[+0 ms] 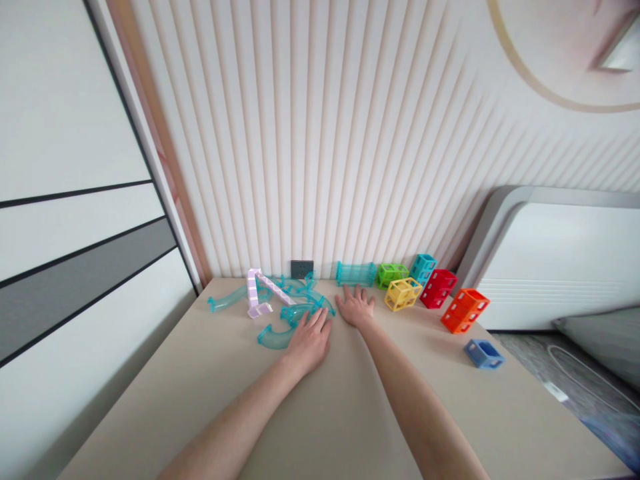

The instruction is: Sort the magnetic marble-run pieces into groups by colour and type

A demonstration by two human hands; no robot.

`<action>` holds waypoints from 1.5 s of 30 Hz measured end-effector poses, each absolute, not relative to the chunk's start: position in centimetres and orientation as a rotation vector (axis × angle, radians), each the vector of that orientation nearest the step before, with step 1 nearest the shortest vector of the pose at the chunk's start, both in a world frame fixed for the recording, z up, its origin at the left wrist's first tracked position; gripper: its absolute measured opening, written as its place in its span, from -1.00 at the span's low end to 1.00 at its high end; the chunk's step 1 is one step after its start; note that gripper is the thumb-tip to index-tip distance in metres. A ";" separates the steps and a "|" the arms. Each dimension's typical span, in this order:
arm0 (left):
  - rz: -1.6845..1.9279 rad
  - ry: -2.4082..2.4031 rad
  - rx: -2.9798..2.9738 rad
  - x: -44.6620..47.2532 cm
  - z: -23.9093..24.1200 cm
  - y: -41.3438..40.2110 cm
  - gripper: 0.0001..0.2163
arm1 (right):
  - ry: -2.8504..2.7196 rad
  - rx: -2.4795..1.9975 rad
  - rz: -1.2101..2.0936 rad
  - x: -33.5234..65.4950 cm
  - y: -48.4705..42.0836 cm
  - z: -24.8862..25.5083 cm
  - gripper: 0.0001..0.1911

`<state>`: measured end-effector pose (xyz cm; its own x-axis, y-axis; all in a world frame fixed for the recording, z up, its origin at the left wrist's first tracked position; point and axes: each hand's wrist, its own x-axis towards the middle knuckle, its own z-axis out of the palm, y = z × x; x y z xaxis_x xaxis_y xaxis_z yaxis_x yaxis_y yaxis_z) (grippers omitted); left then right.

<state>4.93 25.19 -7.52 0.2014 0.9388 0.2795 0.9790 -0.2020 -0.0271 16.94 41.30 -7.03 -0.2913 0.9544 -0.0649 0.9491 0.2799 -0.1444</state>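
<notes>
The left hand is down on the tangle of clear teal tracks, its fingers lying close together and hiding part of the nearest curve; whether they pinch it, nobody can tell from here. Both palms face down, out of sight! The right hand has its fingers spread flat on the tabletop, just short of a straight teal tube at twelve o'clock. Back to the left hand: at ten o'clock a lilac frame slants across the tracks, blocking some of them, and at twelve the tracks crowd a dark wall socket. Round from the right hand now, a yellow frame at about two partly screens a green one, teal block and red block beyond, orange block at three, blue block at four. Both forearms run off the bottom.
</notes>
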 end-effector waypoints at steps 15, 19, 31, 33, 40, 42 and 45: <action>-0.313 -1.831 -2.258 4.8 -8.0 25.4 -0.61 | -2.412 -1.627 -0.002 17.4 39.1 -6.8 -0.52; -0.330 -1.825 -2.265 4.7 -8.1 25.4 -0.61 | -2.446 -1.445 -0.084 18.5 38.2 -5.1 -0.64; -0.333 -1.852 -2.253 4.9 -8.1 25.4 -0.59 | -2.323 -1.757 -0.165 26.1 46.4 1.4 -0.43; -0.336 -1.843 -2.253 4.8 -8.2 25.4 -0.59 | -2.336 -1.809 -0.135 26.7 47.1 0.8 -0.38; -0.346 -1.839 -2.244 4.7 -8.6 25.5 -0.59 | -2.346 -1.883 -0.099 27.2 47.6 -0.3 -0.33; -0.340 -1.845 -2.244 4.7 -8.5 25.5 -0.60 | -2.320 -1.887 -0.127 27.3 47.4 -0.3 -0.33; -0.335 -1.845 -2.257 4.8 -8.4 25.5 -0.59 | -2.264 -1.886 -0.197 27.6 46.6 -0.5 -0.33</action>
